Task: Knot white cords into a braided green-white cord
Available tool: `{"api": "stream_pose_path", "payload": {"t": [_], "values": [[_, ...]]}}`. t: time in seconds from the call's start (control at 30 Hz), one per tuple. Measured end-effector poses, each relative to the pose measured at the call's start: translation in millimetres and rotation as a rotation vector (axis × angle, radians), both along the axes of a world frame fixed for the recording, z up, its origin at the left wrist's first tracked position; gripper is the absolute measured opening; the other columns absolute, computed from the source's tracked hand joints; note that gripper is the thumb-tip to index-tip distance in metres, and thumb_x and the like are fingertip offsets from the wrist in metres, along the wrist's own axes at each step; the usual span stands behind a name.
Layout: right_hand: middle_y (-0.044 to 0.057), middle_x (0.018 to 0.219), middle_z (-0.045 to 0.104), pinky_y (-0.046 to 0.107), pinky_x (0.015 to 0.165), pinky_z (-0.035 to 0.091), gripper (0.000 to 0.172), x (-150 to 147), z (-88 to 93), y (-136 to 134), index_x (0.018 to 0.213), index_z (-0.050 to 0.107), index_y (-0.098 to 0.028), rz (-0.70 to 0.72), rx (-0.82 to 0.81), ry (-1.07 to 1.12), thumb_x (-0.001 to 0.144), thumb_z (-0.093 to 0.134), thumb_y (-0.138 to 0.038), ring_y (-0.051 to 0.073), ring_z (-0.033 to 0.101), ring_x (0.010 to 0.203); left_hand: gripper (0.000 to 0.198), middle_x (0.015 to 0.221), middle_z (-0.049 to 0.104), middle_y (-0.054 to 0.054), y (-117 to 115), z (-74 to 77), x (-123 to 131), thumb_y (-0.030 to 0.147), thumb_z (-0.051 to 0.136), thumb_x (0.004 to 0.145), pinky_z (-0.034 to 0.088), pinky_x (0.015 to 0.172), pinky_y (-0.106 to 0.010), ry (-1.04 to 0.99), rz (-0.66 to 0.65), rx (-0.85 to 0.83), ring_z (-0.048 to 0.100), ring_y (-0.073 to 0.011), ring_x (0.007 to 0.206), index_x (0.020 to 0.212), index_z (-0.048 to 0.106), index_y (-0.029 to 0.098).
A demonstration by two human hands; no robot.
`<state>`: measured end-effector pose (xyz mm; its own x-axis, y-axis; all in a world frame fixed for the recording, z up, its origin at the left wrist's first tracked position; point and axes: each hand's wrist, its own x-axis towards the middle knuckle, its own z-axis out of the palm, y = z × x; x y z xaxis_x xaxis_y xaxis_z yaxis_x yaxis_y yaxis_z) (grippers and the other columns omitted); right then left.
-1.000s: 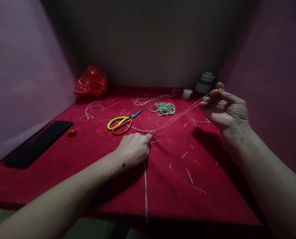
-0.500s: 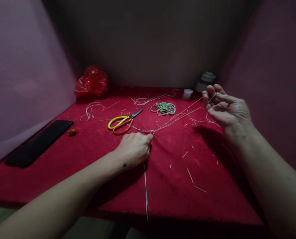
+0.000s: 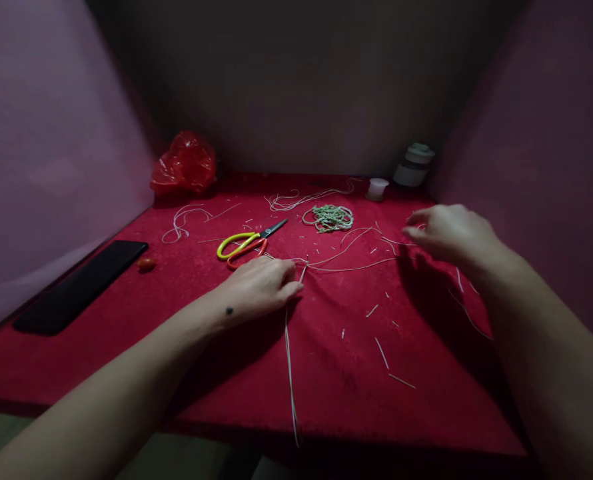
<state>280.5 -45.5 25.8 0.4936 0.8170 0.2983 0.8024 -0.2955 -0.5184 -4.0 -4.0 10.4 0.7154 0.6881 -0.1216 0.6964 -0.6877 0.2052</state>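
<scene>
Thin pale cords run from a small knot on the red cloth, past my left hand, and hang over the front edge. My left hand lies low beside the knot, thumb and fingers closed on these cords; the exact grip is partly hidden. Other loose strands from the knot curve slackly to the right over the cloth. My right hand is above the cloth at the right, palm down, with thumb and forefinger apart. Close to its fingertips lies a white thread. Its other fingers are hidden.
Scissors with yellow and red handles lie beyond my left hand. Behind are a braided green-white cord bundle, a small spool, a jar and a red plastic bag. A phone and small orange-red object lie left.
My right hand has let go of the stretched strands, turned palm down and lowered. Those strands now lie slack. My left hand has shifted slightly left, its thumb showing more.
</scene>
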Motion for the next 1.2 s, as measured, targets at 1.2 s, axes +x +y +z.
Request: {"api": "stream_pose_path", "payload": {"t": [1.2], "values": [[0.009, 0.075, 0.067, 0.027, 0.063, 0.036, 0.016, -121.0, -48.2, 18.5, 0.077, 0.068, -0.018, 0.431, -0.231, -0.034, 0.074, 0.052, -0.021, 0.018, 0.058, 0.072, 0.015, 0.071, 0.063, -0.003, 4.4, -32.1, 18.3, 0.021, 0.045, 0.081, 0.038, 0.063, -0.027, -0.234, 0.148, 0.105, 0.057, -0.0158, 0.067, 0.079, 0.060, 0.017]]}}
